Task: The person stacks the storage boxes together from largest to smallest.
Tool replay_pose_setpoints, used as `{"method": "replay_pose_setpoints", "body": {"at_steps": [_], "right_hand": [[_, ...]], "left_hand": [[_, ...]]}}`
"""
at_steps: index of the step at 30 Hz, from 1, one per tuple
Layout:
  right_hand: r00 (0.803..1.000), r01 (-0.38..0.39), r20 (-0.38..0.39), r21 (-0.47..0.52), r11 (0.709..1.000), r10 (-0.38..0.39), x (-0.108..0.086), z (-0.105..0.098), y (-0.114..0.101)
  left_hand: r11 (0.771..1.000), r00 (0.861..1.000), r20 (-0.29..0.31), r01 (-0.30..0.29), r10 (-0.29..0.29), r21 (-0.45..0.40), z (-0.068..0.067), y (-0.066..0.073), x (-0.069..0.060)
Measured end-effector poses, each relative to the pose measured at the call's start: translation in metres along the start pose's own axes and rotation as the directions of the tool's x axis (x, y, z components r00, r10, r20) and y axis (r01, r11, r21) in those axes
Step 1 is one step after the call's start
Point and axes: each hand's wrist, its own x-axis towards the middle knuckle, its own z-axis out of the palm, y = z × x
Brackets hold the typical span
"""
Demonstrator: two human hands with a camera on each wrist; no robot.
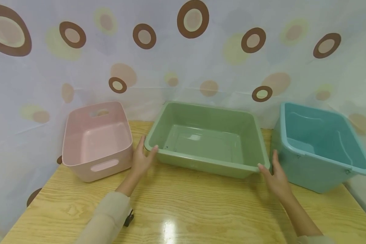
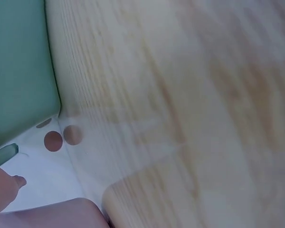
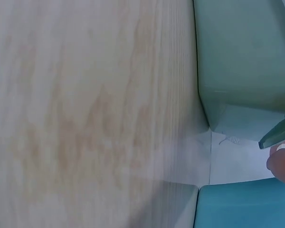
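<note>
A green rectangular basin [image 1: 201, 166] sits in the middle of the wooden table, with nothing large inside. My left hand [image 1: 141, 162] is at its front left corner, thumb near the front rim and fingers straight along the left side. My right hand [image 1: 277, 180] is at the front right corner, its thumb at the rim and fingers extended between the green basin and the blue bin [image 1: 311, 169]. In the left wrist view a fingertip [image 2: 12, 185] shows below the basin's rim; in the right wrist view a fingertip [image 3: 281, 164] is close to the rim.
A pink basket [image 1: 85, 171] with handle slots stands left of my left hand. The blue bin is close beside my right hand. Behind them hangs a white curtain [image 1: 183, 67] with brown ring patterns. The wooden table [image 1: 201, 210] extends toward me.
</note>
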Motion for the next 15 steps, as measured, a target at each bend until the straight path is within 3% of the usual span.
{"method": "replay_pose_setpoints", "body": {"at_steps": [9, 15], "right_hand": [[0.998, -0.063, 0.016, 0.072, 0.995, 0.062, 0.01, 0.001, -0.004], [0.998, -0.061, 0.004, 0.093, 0.994, 0.061, 0.016, 0.003, -0.004]], "left_hand": [[0.994, 0.998, -0.059, -0.01, 0.003, -0.112, 0.0, 0.003, 0.013], [0.986, 0.995, -0.067, 0.057, -0.068, -0.158, 0.001, 0.004, 0.02]]}}
